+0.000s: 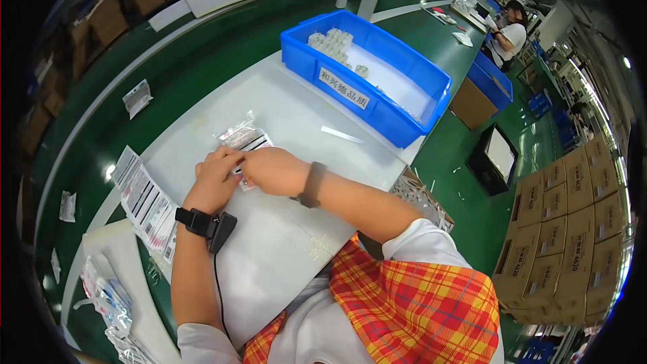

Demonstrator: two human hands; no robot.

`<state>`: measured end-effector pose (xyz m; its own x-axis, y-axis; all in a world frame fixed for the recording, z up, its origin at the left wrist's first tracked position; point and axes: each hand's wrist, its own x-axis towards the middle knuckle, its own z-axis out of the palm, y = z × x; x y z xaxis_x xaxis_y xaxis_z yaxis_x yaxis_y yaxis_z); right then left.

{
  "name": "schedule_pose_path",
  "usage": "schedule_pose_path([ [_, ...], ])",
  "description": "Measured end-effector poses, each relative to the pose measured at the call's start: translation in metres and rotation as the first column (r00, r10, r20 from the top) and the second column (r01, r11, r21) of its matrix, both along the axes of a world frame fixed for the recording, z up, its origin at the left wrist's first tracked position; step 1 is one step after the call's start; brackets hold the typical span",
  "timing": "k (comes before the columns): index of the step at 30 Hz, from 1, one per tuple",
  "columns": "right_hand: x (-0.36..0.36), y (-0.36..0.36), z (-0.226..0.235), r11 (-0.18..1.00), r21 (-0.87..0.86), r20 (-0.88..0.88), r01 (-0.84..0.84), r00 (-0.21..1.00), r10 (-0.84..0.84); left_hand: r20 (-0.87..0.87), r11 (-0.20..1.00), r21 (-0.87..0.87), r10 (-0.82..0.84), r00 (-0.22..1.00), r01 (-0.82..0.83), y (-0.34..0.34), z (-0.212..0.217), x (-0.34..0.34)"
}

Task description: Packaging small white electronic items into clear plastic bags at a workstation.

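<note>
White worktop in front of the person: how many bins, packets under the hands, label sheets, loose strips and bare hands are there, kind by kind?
Blue rectangular plastic bin: 1
Shiny clear plastic packet under the hands: 1
White printed label sheet: 1
Narrow white loose strip: 1
Bare hands, left hand and right hand: 2
Total: 6

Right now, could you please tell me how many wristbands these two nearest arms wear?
2: a black wristband on the left arm and a grey wristband on the right arm.

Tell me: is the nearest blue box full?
No, partly filled: the blue box holds pale pieces mostly at one end; much of its white bottom shows.
</note>
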<state>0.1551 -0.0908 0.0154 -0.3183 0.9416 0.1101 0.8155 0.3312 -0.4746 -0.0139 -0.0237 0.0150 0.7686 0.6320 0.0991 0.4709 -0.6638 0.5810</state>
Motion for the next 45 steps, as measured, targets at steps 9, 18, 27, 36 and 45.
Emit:
schedule_pose_path([
  [9,0.109,-0.07,0.048,0.97,0.156,-0.232,-0.189,0.947,0.222,-0.031,0.998,-0.063,-0.028,0.999,0.026,-0.002,0.01,0.01],
  [18,0.258,-0.359,-0.142,0.482,0.008,-0.129,0.876,0.479,-0.869,-0.068,0.991,0.13,0.044,0.997,-0.035,-0.022,0.024,0.018],
  [27,0.126,-0.184,0.073,0.832,0.052,-0.417,0.552,0.769,-0.484,-0.035,0.922,0.368,0.141,0.989,-0.119,-0.021,0.011,0.016],
  [36,0.049,0.055,0.011,0.974,0.175,0.026,0.146,0.988,-0.153,-0.068,0.88,0.354,0.363,0.929,-0.318,-0.013,0.002,0.003],
  [45,0.041,0.213,0.043,0.847,0.342,-0.294,0.406,0.903,-0.314,0.032,0.763,0.315,0.586,0.81,-0.565,0.037,0.043,-0.091],
])
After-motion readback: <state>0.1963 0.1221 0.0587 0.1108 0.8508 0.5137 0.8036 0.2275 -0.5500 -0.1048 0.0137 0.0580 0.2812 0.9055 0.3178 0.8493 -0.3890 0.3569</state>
